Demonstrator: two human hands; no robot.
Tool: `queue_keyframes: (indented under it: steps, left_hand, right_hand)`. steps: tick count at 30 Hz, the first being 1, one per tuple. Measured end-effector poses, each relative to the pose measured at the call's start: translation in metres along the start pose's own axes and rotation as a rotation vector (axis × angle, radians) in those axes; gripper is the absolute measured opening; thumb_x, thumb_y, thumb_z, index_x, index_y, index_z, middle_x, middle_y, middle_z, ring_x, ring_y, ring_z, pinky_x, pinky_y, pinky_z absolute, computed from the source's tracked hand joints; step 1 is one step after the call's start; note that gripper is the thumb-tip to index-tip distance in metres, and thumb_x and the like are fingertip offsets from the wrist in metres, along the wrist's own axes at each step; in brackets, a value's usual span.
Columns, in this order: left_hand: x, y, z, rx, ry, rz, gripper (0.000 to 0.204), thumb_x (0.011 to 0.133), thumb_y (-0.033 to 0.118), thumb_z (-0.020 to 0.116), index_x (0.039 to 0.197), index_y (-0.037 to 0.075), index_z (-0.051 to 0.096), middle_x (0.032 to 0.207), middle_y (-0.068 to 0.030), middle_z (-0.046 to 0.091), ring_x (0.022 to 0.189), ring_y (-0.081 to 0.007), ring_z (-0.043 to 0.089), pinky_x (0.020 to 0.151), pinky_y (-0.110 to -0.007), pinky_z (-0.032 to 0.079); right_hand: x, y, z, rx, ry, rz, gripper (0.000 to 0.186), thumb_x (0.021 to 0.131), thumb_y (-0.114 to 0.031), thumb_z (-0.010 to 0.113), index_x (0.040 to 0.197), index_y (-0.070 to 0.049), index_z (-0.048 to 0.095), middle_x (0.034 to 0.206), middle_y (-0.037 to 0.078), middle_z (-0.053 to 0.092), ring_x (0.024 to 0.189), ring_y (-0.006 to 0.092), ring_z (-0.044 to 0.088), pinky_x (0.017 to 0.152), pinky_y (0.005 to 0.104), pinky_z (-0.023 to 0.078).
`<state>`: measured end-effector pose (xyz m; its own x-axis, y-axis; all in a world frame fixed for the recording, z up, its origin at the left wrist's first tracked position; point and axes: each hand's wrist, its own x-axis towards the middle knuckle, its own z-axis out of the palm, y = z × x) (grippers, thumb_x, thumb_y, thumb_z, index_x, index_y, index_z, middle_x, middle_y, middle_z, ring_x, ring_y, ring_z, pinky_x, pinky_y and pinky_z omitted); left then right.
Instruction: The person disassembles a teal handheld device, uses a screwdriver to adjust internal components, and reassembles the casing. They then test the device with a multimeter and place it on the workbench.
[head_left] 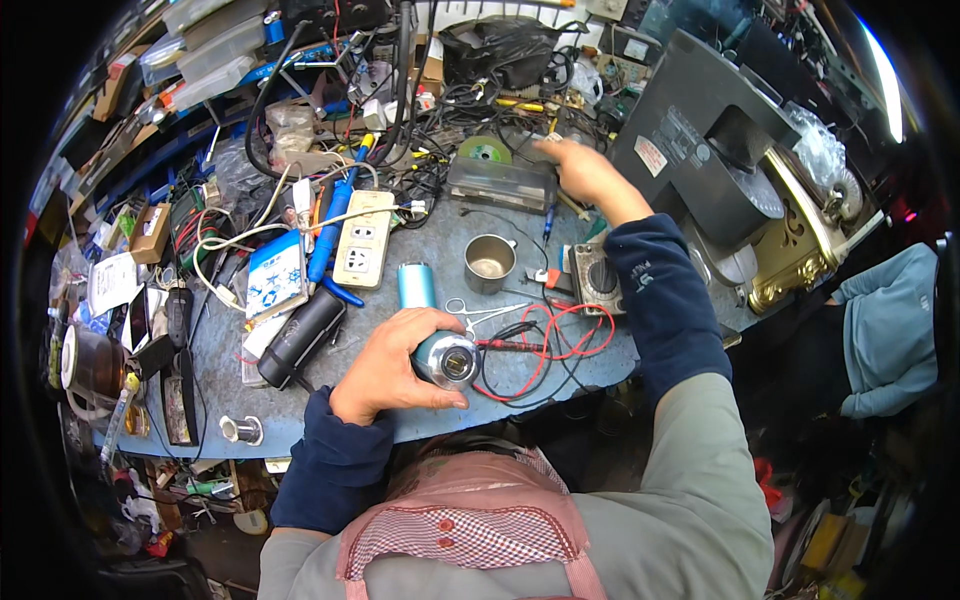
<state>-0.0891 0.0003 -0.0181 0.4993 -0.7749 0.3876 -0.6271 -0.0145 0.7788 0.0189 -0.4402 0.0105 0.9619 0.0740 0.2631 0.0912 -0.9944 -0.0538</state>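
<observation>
My left hand (395, 370) is wrapped around a teal metal cylinder (443, 358), whose silvery end faces up. Just behind it another light-blue cylinder (416, 285) stands on the worktable (210, 380). My right hand (580, 170) reaches to the back among small items, beside a clear plastic case (500, 185) with a disc (483, 150); its fingertips are too blurred to read. A steel cup (489, 263), scissor-shaped forceps (485, 312), a metal-cased device (596, 285) and red and black leads (563, 350) lie about my left hand.
A monitor (675, 135) occupies the right side. A power strip (362, 240), black cylindrical case (305, 340), blue booklet (275, 275) and tangled cables fill the left and back. A small metal fitting (240, 430) sits at the front edge. Another person (890, 330) is at the far right.
</observation>
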Motion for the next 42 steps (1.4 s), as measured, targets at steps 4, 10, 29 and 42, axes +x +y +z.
queue_keyframes:
  steps: [4, 10, 29, 42]
  left_hand:
    - [-0.004, 0.002, -0.002, 0.033, 0.013, -0.049, 0.074, 0.061, 0.031, 0.103, 0.125, 0.008, 0.074, 0.114, -0.0131, 0.076, 0.113, -0.037, 0.071, 0.101, -0.045, 0.054]
    - [0.002, -0.001, 0.003, 0.086, 0.003, 0.005, 0.071, 0.063, 0.033, 0.102, 0.122, 0.008, 0.073, 0.112, -0.0133, 0.076, 0.108, -0.0384, 0.071, 0.098, -0.046, 0.054]
    - [0.003, -0.011, 0.011, 0.106, 0.03, 0.072, 0.075, 0.064, 0.033, 0.103, 0.126, 0.006, 0.071, 0.117, -0.0154, 0.075, 0.112, -0.04, 0.07, 0.098, -0.047, 0.054]
    - [-0.001, -0.014, 0.01, 0.275, 0.072, 0.07, 0.074, 0.065, 0.026, 0.101, 0.13, 0.005, 0.071, 0.122, -0.0145, 0.074, 0.117, -0.0378, 0.068, 0.104, -0.046, 0.053]
  right_hand:
    - [0.007, 0.008, 0.039, 0.189, -0.056, -0.077, 0.063, 0.089, 0.007, 0.059, 0.147, -0.014, 0.067, 0.144, 0.021, 0.067, 0.131, 0.0444, 0.064, 0.111, 0.0459, 0.053]
    - [0.02, 0.039, 0.041, 0.605, 0.485, 0.272, 0.041, 0.098, -0.026, 0.076, 0.129, -0.001, 0.068, 0.117, 0.022, 0.077, 0.111, 0.0357, 0.075, 0.09, 0.0465, 0.06]
    - [-0.232, -0.239, -0.016, 1.435, 0.449, -0.016, 0.072, 0.08, 0.001, 0.091, 0.146, 0.004, 0.06, 0.132, 0.021, 0.073, 0.124, 0.0284, 0.071, 0.106, 0.0412, 0.058]
    - [-0.237, -0.243, -0.021, 0.917, 0.474, -0.091, 0.066, 0.076, -0.006, 0.096, 0.136, 0.001, 0.07, 0.136, 0.024, 0.072, 0.117, 0.0351, 0.074, 0.096, 0.04, 0.061]
